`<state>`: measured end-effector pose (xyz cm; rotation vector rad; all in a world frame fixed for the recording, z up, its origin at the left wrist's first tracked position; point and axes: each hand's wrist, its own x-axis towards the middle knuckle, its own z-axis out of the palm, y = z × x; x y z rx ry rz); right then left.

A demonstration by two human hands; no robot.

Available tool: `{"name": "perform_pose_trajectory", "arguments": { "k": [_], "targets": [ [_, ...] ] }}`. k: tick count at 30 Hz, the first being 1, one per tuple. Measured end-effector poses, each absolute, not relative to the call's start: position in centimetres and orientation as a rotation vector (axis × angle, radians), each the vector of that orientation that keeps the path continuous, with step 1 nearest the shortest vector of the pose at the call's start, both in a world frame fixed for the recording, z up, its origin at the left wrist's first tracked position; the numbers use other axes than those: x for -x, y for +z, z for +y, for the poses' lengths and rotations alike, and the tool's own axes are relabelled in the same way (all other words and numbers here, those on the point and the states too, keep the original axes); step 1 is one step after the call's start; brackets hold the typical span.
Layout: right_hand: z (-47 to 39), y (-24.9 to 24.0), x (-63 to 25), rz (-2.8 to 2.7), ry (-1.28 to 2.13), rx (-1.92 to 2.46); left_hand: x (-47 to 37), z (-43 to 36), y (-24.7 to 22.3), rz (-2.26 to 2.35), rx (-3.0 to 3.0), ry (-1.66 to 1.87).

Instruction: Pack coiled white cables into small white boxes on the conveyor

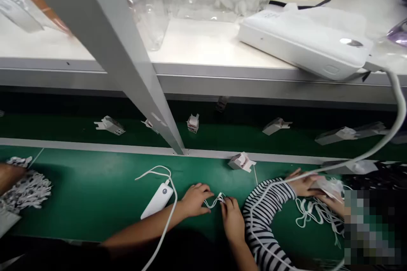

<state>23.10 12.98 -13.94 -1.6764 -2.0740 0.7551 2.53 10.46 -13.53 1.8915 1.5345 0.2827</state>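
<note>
Inside the near edge of the worktop (pixel 95 186), cable (pixel 219 197) pinched by the right hand (pixel 233 220) could uncoil, the left hand (pixel 195 200) being spread.

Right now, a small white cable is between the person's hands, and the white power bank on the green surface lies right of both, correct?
Not quite: in the head view, the white power bank lies left of the left hand and right hand; the white cable is between them.

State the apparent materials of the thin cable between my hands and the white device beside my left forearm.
Thin cable: probably flexible plastic or rubber, smooth white, bending in loose loops.
White device: likely hard plastic, satin-looking, with firm straight edges.
</note>
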Motion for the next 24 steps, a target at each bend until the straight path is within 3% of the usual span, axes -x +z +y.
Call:
{"name": "perform_pose_trajectory", "arguments": {
  "k": [4,8,11,16,19,24],
  "targets": [
    [11.6,-16.2,-23.9,-1.990,0.699,1.931,-4.1,11.3,-16.3,1.466,-2.018,0.125],
    [14.5,-15.8,-23.5,-1.976,0.685,2.030,-3.9,11.5,-16.1,1.516,-2.077,0.081],
    [14.9,-14.4,-21.8,-2.122,0.825,1.823,-3.0,11.2,-13.4,1.574,-2.075,0.114],
    [12.6,-11.4,-19.6,-2.269,1.385,1.241,-1.3,9.3,-6.2,1.738,-1.967,0.273],
    [12.5,-9.9,-19.2,-1.827,1.707,1.366,-0.8,7.8,-3.0,1.866,-1.533,0.617],
    [13.3,-6.9,-16.2,-0.906,2.021,1.293,-2.7,6.6,-2.1,1.606,-0.926,1.056]
  ]
}}
